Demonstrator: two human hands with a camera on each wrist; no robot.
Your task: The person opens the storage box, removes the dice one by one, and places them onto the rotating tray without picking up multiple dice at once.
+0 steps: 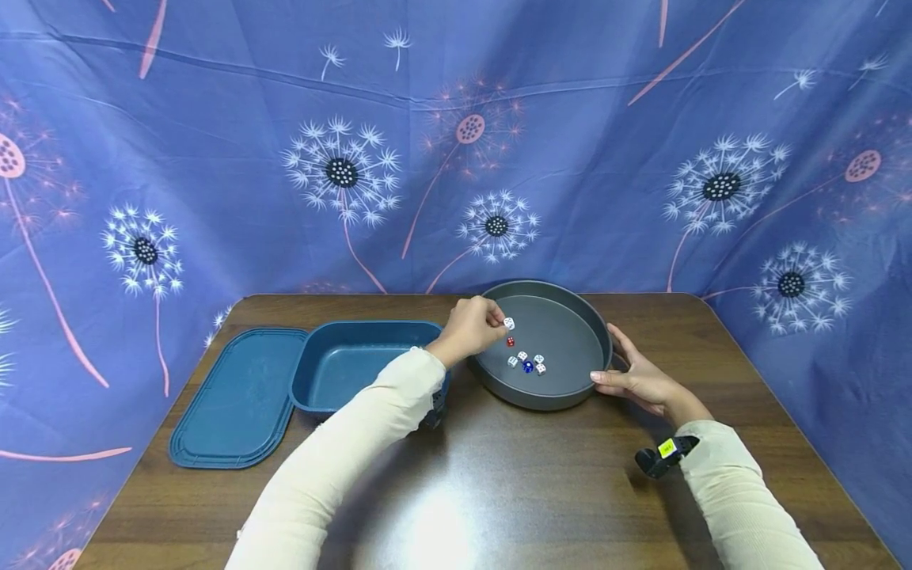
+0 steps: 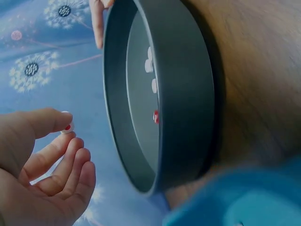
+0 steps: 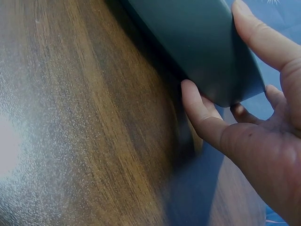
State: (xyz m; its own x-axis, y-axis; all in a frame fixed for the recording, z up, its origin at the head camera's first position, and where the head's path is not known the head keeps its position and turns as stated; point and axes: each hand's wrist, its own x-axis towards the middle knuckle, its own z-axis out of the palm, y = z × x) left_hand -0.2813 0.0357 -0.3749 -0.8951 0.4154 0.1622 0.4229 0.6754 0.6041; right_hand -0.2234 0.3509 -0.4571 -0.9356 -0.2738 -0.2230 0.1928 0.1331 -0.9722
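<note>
My left hand (image 1: 472,328) pinches a white die (image 1: 509,324) between thumb and fingertip, above the left part of a dark grey round pan (image 1: 559,404). The left wrist view shows a red dot on this held die (image 2: 68,128). In the pan lie a red die (image 1: 510,342), a blue die (image 1: 528,366) and several white dice (image 1: 540,369), grouped toward the near left. My right hand (image 1: 644,381) grips the pan's right side; in the right wrist view, fingers (image 3: 200,110) sit around the pan wall (image 3: 197,52).
To the left of the pan stands a blue rectangular container (image 1: 370,326), partly hidden by my left forearm. A matching blue lid (image 1: 235,396) lies flat farther left. All stand on a brown wooden table (image 1: 556,491); a patterned blue cloth (image 1: 584,158) hangs behind its back edge.
</note>
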